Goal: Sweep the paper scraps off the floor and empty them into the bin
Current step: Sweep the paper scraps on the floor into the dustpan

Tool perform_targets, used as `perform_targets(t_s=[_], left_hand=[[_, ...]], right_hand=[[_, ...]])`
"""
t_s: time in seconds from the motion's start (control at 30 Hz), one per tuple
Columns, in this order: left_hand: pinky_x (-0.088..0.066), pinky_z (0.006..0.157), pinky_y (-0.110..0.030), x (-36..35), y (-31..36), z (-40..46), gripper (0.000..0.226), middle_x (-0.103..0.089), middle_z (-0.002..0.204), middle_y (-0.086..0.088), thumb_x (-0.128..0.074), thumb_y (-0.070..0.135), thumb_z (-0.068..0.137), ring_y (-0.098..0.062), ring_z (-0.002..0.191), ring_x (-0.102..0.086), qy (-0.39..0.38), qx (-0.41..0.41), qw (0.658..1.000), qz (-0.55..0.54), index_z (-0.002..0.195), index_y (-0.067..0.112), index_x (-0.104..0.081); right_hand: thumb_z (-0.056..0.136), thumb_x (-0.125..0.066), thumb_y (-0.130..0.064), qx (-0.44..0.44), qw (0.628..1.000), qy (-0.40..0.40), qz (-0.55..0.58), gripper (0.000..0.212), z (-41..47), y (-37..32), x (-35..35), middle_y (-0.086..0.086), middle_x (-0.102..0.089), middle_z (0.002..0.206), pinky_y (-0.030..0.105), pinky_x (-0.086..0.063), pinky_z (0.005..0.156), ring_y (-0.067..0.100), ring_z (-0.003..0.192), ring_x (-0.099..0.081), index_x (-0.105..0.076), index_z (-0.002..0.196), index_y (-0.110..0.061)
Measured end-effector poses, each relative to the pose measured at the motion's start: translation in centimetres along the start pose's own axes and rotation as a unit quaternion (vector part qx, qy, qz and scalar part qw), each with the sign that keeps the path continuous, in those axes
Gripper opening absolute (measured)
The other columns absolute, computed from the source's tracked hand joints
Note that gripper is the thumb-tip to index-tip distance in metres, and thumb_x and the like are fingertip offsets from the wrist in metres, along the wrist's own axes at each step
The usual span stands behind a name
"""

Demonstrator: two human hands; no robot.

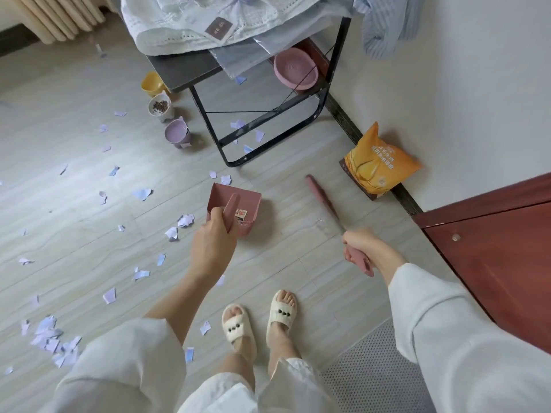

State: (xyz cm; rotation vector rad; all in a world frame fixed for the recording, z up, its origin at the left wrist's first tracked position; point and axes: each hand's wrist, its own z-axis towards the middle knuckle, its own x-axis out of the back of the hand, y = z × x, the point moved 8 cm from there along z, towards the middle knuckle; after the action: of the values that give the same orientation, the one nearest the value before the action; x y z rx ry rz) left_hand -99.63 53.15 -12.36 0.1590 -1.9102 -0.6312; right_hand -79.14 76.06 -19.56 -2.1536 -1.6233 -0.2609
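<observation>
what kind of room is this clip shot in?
Most likely a room in a home, perhaps a pet-feeding corner. A folding table is piled with laundry, small pet-style bowls stand on the floor beside an orange bag against the wall, and the person wears house slippers.

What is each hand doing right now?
Left hand: closed around the handle of the small pink plastic dustpan.
Right hand: closed around the handle of the pink hand brush.
</observation>
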Motion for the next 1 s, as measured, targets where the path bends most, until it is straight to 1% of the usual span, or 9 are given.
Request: perform_targets(t_s=[0.07, 0.17, 0.33, 0.5, 0.6, 0.73, 0.8, 0.9, 1.0], left_hand=[[-0.031, 0.056, -0.035, 0.1, -0.4, 0.3, 0.018, -0.053, 0.075, -0.01, -0.042, 0.023, 0.097, -0.031, 0.066, -0.045, 0.0, 0.013, 1.0, 0.0, 0.088, 0.007, -0.04], [-0.032, 0.056, -0.035, 1.1, -1.2, 0.7, 0.022, -0.057, 0.079, -0.015, -0.042, 0.026, 0.097, -0.033, 0.068, -0.048, 0.011, 0.031, 0.999, -0.003, 0.09, 0.006, -0.042], [-0.038, 0.062, -0.04, 2.9, -2.7, 0.4, 0.02, -0.06, 0.08, -0.017, -0.044, 0.024, 0.095, -0.036, 0.074, -0.052, 0.012, 0.035, 0.999, -0.021, 0.092, 0.004, -0.042], [-0.038, 0.062, -0.04, 4.7, -5.4, 0.1, 0.02, -0.063, 0.083, -0.02, -0.044, 0.023, 0.095, -0.036, 0.073, -0.053, 0.021, 0.031, 0.999, -0.013, 0.093, 0.004, -0.042], [-0.04, 0.062, -0.041, 5.7, -7.0, -0.3, 0.019, -0.063, 0.082, -0.021, -0.043, 0.022, 0.096, -0.037, 0.073, -0.054, 0.02, 0.019, 1.0, -0.014, 0.093, 0.003, -0.043], [-0.037, 0.06, -0.039, 6.2, -8.9, -0.6, 0.02, -0.062, 0.081, -0.018, -0.043, 0.022, 0.096, -0.035, 0.071, -0.052, 0.011, 0.01, 1.0, -0.017, 0.096, 0.002, -0.044], [-0.036, 0.06, -0.038, 6.1, -9.7, -0.7, 0.021, -0.059, 0.08, -0.016, -0.042, 0.022, 0.096, -0.034, 0.071, -0.05, 0.001, 0.009, 1.0, -0.021, 0.097, 0.001, -0.044], [-0.034, 0.06, -0.037, 6.2, -10.7, -0.8, 0.021, -0.053, 0.075, -0.012, -0.042, 0.021, 0.096, -0.034, 0.072, -0.049, -0.003, 0.005, 1.0, -0.029, 0.098, 0.0, -0.045], [-0.031, 0.058, -0.035, 6.2, -12.0, -0.5, 0.019, -0.053, 0.077, -0.013, -0.042, 0.02, 0.095, -0.033, 0.069, -0.047, -0.002, 0.008, 0.999, -0.035, 0.098, 0.001, -0.046]], right_hand=[[0.095, -0.037, -0.008, -0.009, 1.0, -0.018, 0.015, 0.016, -0.6, -0.1, -1.2, 0.011, -0.05, 0.057, 0.014, -0.031, 0.033, 0.012, 0.031, -0.044, -0.05, 0.087, -0.003], [0.094, -0.034, -0.003, 0.0, 0.997, -0.058, 0.048, 0.025, -2.4, -1.1, -3.7, 0.01, -0.042, 0.056, 0.007, -0.026, 0.031, 0.009, 0.018, -0.035, -0.045, 0.072, -0.006], [0.094, -0.043, -0.008, -0.002, 0.995, -0.09, 0.033, 0.026, -4.6, -2.1, -6.4, 0.008, -0.047, 0.059, 0.013, -0.03, 0.032, 0.009, 0.029, -0.04, -0.049, 0.07, -0.005], [0.094, -0.042, -0.002, 0.018, 0.996, -0.045, 0.069, 0.018, -5.6, -2.0, -7.4, 0.011, -0.043, 0.058, 0.008, -0.027, 0.03, 0.009, 0.021, -0.035, -0.049, 0.077, -0.003], [0.092, -0.04, -0.001, 0.006, 0.997, 0.01, 0.08, 0.022, -5.4, -0.5, -7.8, 0.011, -0.043, 0.055, 0.01, -0.028, 0.031, 0.013, 0.026, -0.038, -0.048, 0.071, -0.003], [0.09, -0.037, 0.0, -0.014, 0.993, 0.082, 0.089, 0.014, -5.3, 2.2, -7.7, 0.011, -0.047, 0.052, 0.023, -0.033, 0.039, 0.019, 0.039, -0.044, -0.051, 0.091, 0.001], [0.09, -0.036, 0.001, -0.021, 0.988, 0.099, 0.113, 0.012, -5.5, 3.5, -8.0, 0.011, -0.046, 0.056, 0.021, -0.034, 0.038, 0.019, 0.037, -0.045, -0.047, 0.095, -0.001], [0.093, -0.033, 0.003, -0.046, 0.984, 0.082, 0.151, 0.016, -6.1, 4.6, -9.6, 0.012, -0.043, 0.055, 0.008, -0.029, 0.028, 0.012, 0.019, -0.041, -0.045, 0.083, -0.003], [0.095, -0.034, 0.002, -0.071, 0.981, 0.025, 0.18, 0.026, -7.0, 4.3, -12.5, 0.011, -0.041, 0.052, 0.007, -0.027, 0.025, 0.008, 0.016, -0.037, -0.04, 0.071, -0.003]])
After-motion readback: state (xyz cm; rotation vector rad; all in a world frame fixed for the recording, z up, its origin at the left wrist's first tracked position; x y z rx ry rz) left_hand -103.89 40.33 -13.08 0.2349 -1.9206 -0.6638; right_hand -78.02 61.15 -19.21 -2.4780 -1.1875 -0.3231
